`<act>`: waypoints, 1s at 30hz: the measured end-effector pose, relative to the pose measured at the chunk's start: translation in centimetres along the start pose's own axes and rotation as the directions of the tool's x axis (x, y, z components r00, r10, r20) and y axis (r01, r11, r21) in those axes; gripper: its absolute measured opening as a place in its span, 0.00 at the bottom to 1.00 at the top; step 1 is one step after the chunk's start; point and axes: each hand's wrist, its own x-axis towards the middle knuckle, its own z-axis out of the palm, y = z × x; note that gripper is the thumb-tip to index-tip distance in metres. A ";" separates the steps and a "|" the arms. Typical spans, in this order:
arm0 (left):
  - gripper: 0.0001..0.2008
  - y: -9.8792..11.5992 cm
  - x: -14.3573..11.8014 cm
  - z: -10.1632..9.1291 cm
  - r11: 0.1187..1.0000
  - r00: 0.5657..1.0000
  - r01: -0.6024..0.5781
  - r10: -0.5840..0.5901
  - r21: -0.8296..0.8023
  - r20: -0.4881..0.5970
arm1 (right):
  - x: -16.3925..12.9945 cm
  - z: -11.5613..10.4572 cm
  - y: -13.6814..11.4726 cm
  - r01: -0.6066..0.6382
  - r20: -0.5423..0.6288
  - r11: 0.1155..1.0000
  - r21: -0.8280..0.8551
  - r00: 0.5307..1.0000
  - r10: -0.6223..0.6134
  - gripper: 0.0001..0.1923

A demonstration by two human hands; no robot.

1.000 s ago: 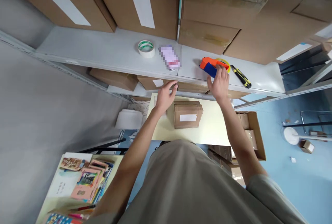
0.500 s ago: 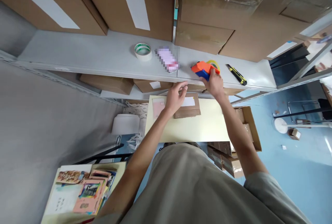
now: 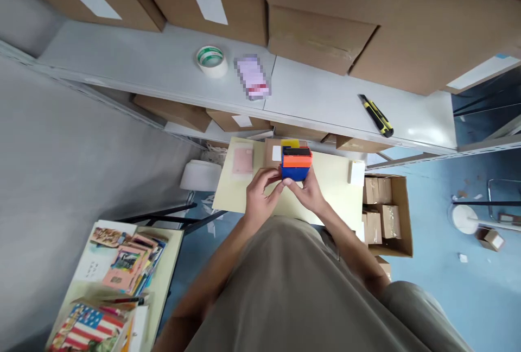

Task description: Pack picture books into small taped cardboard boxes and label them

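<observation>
Both my hands hold an orange and blue tape dispenser [image 3: 296, 162] close to my body, above a pale yellow table [image 3: 334, 189]. My right hand [image 3: 308, 192] grips its lower side and my left hand [image 3: 262, 189] touches it from the left. A small cardboard box [image 3: 272, 152] with a white label lies on the table just behind the dispenser, mostly hidden by it. A pink card [image 3: 242, 159] lies on the table to the left.
A grey shelf [image 3: 325, 102] ahead carries a roll of tape [image 3: 210, 59], a blurred pink packet [image 3: 252, 76] and a yellow-black utility knife [image 3: 376, 115], under large cardboard boxes [image 3: 325, 31]. An open carton [image 3: 386, 216] stands on the blue floor at right. A table with picture cards [image 3: 122, 270] stands lower left.
My right hand lifted the tape dispenser off the shelf and brought it down over the table. My left hand came back from the box to meet it.
</observation>
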 end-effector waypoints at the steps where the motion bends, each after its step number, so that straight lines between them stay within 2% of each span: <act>1: 0.12 0.2 -0.4 0.6 0.999 1.000 -0.008 0.008 0.039 -0.012 | -0.2 -0.7 0.4 0.029 0.025 1.000 -0.004 0.999 -0.028 0.38; 4: 0.11 1.1 -0.8 2.1 0.992 1.000 -0.023 0.024 0.124 -0.008 | -0.7 -2.6 1.4 0.095 0.056 0.994 -0.045 0.994 -0.092 0.33; 7: 0.10 2.7 -0.1 2.7 0.994 0.996 -0.037 0.028 0.103 0.083 | -1.1 -4.3 2.1 0.145 0.051 0.983 -0.116 0.989 -0.140 0.31; 10: 0.20 5.0 1.7 1.9 0.990 0.991 -0.068 0.052 0.126 0.126 | -1.5 -6.0 2.4 0.229 0.087 0.961 -0.156 0.972 -0.217 0.28; 12: 0.30 6.7 3.0 0.9 0.963 0.982 -0.161 0.134 0.217 0.134 | -1.8 -7.0 2.3 0.298 0.125 0.937 -0.184 0.952 -0.279 0.27; 14: 0.30 8.2 4.3 0.0 0.897 0.950 -0.298 0.244 0.327 0.198 | -2.1 -7.9 2.1 0.368 0.152 0.902 -0.227 0.928 -0.340 0.25; 18: 0.17 10.2 6.0 -0.7 0.736 0.837 -0.533 0.388 0.417 0.385 | -2.7 -9.4 1.8 0.446 0.165 0.829 -0.337 0.895 -0.415 0.25; 21: 0.17 10.6 6.4 -0.2 0.672 0.757 -0.641 0.472 0.371 0.452 | -3.2 -10.3 1.3 0.454 0.143 0.782 -0.428 0.888 -0.437 0.27; 24: 0.21 10.3 6.6 0.3 0.661 0.714 -0.680 0.501 0.316 0.489 | -3.7 -11.0 1.0 0.446 0.134 0.730 -0.517 0.885 -0.445 0.26; 28: 0.19 9.6 7.2 0.7 0.715 0.710 -0.653 0.461 0.251 0.533 | -4.4 -11.9 1.0 0.412 0.141 0.703 -0.580 0.900 -0.411 0.25; 30: 0.15 9.1 7.7 0.7 0.776 0.732 -0.593 0.407 0.215 0.546 | -4.8 -12.2 1.0 0.412 0.162 0.687 -0.598 0.902 -0.400 0.24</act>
